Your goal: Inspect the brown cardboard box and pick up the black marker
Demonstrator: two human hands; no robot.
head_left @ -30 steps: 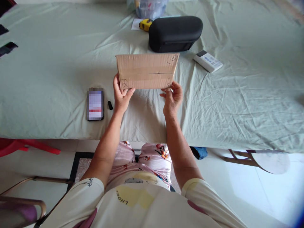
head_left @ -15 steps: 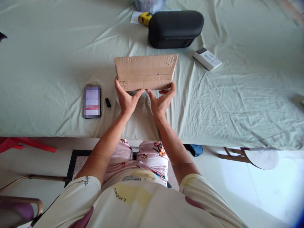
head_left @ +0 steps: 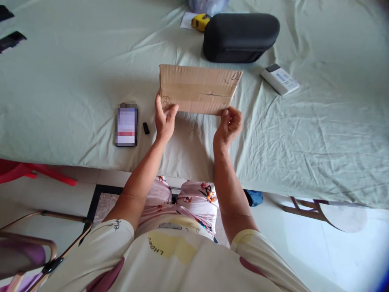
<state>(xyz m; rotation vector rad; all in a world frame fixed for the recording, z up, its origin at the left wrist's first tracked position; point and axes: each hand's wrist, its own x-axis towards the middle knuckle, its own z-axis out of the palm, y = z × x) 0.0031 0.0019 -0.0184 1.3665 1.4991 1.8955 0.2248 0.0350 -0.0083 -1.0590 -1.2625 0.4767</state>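
Note:
A flat brown cardboard box [head_left: 199, 89], taped along its middle seam, is held up over the pale green cloth-covered table [head_left: 75, 73]. My left hand [head_left: 164, 119] grips its lower left corner with thumb on the front. My right hand [head_left: 228, 125] pinches the lower right edge, fingers curled. Both hands are closed on the box.
A phone [head_left: 126, 124] and a small black piece [head_left: 146, 128] lie left of my left hand. Behind the box stand a black hard case [head_left: 240, 37], a yellow tape measure [head_left: 200, 22] and a white labelled device [head_left: 280, 79]. Chair frames sit below the table edge.
My right hand slid from under the box's middle back out to its lower right corner. The box stays held up, and the view shifted slightly.

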